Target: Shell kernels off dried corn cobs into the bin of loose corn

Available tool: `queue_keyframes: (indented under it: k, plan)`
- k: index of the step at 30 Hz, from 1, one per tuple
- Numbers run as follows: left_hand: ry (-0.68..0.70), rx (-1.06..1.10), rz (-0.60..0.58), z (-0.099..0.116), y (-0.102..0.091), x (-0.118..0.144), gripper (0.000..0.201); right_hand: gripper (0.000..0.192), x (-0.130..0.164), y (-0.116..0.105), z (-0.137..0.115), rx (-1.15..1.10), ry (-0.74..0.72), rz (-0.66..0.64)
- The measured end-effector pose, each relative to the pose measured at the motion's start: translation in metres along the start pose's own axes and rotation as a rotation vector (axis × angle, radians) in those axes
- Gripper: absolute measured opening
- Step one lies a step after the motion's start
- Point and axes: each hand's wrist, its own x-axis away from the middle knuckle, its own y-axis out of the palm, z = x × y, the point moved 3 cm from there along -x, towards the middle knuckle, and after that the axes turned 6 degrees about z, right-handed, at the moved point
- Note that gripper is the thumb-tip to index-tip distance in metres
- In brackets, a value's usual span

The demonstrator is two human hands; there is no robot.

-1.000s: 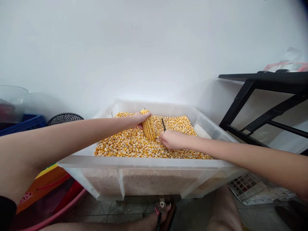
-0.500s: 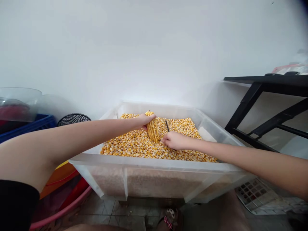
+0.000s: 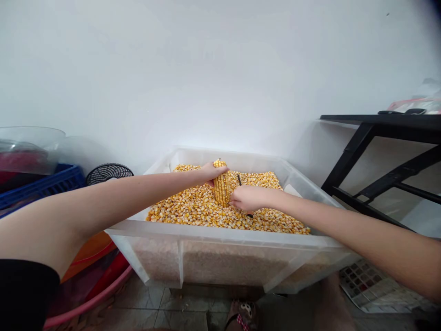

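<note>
White wall fills the background, with a tiled floor (image 3: 165, 299) below, and the work sits low against that wall. Left hand (image 3: 211, 172) is closed around the upper end of a corn cob (image 3: 222, 188), thumb and fingers wrapping it just under the tip. The cob stands nearly upright, its long axis running top to bottom with only a slight lean, its lower end sunk into the loose kernels (image 3: 193, 209). Right hand (image 3: 247, 198) is curled shut on a thin dark tool (image 3: 239, 179), whose slim shaft pokes up and away behind the knuckles; a dark bit also shows under the hand. This hand lies just beside the cob's lower half, on its right, fingertips touching or almost touching the rows; which of the two cannot be told. So the cob stands between the two hands, the left above and holding, the right lower and at its flank.

Kernels fill a translucent plastic bin (image 3: 220, 239) nearly to the rim, and both forearms reach over its near wall. A pale flat piece (image 3: 292, 189) lies at the bin's right edge. Left of the bin are a black wire fan guard (image 3: 109, 172), a blue crate (image 3: 41, 186), a clear container (image 3: 31, 147) on it, and red and orange plastic items (image 3: 93, 271) by the floor. To the right stands a black metal desk frame (image 3: 379, 151), with a printed sheet (image 3: 375, 287) on the floor beneath.
</note>
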Motion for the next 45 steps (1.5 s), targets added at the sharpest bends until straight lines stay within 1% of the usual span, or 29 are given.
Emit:
queue_keyframes:
  k: [3, 5, 8, 10, 12, 14, 16, 19, 22, 26, 29, 31, 34, 36, 37, 39, 42, 45]
  plan:
    - [0.112, -0.079, -0.001, 0.012, 0.004, 0.004, 0.048, 0.030, -0.003, -0.005, 0.010, -0.117, -0.033, -0.098]
    - [0.161, -0.113, -0.012, 0.017, 0.004, 0.007, 0.053, 0.030, -0.005, -0.005, 0.016, -0.199, -0.035, -0.151]
    - [0.195, -0.143, -0.058, 0.023, -0.004, 0.008, 0.059, 0.027, -0.003, -0.006, 0.019, -0.285, -0.021, -0.184]
    - [0.201, -0.186, -0.117, 0.027, -0.013, 0.007, 0.058, 0.025, 0.003, -0.011, 0.021, -0.297, 0.003, -0.170]
    - [0.141, -0.167, -0.119, 0.032, -0.026, 0.004, 0.057, 0.026, 0.012, -0.021, 0.023, -0.281, 0.040, -0.096]
    - [0.058, -0.122, -0.052, 0.038, -0.040, 0.004, 0.062, 0.029, 0.025, -0.034, 0.027, -0.256, 0.089, 0.037]
    - [0.039, -0.081, 0.000, 0.046, -0.051, 0.007, 0.065, 0.033, 0.039, -0.046, 0.030, -0.226, 0.141, 0.172]
    - [0.051, -0.045, 0.047, 0.056, -0.058, 0.018, 0.065, 0.037, 0.058, -0.053, 0.029, -0.178, 0.212, 0.296]
    - [0.082, -0.027, 0.076, 0.060, -0.056, 0.030, 0.062, 0.039, 0.068, -0.048, 0.022, -0.077, 0.252, 0.343]
    - [0.165, -0.057, 0.159, 0.061, -0.051, 0.047, 0.060, 0.043, 0.076, -0.035, 0.013, -0.028, 0.306, 0.332]
    - [0.253, -0.131, 0.234, 0.063, -0.044, 0.066, 0.061, 0.041, 0.081, -0.027, 0.009, -0.060, 0.319, 0.303]
    - [0.348, -0.218, 0.293, 0.067, -0.037, 0.082, 0.062, 0.037, 0.083, -0.022, 0.007, -0.076, 0.315, 0.269]
    - [0.510, -0.369, 0.359, 0.075, -0.017, 0.103, 0.063, 0.032, 0.085, -0.015, 0.006, -0.096, 0.313, 0.204]
    - [0.570, -0.456, 0.374, 0.080, -0.001, 0.110, 0.061, 0.031, 0.087, -0.012, 0.005, -0.104, 0.310, 0.171]
    - [0.579, -0.454, 0.363, 0.082, 0.008, 0.110, 0.061, 0.031, 0.088, -0.011, 0.005, -0.107, 0.308, 0.159]
    - [0.555, -0.376, 0.326, 0.087, 0.024, 0.107, 0.062, 0.030, 0.090, -0.008, 0.006, -0.110, 0.308, 0.142]
    - [0.596, -0.234, 0.198, 0.098, 0.047, 0.098, 0.065, 0.030, 0.093, -0.004, 0.010, -0.116, 0.316, 0.117]
    - [0.663, -0.219, 0.109, 0.110, 0.065, 0.089, 0.069, 0.031, 0.094, 0.000, 0.013, -0.130, 0.329, 0.086]
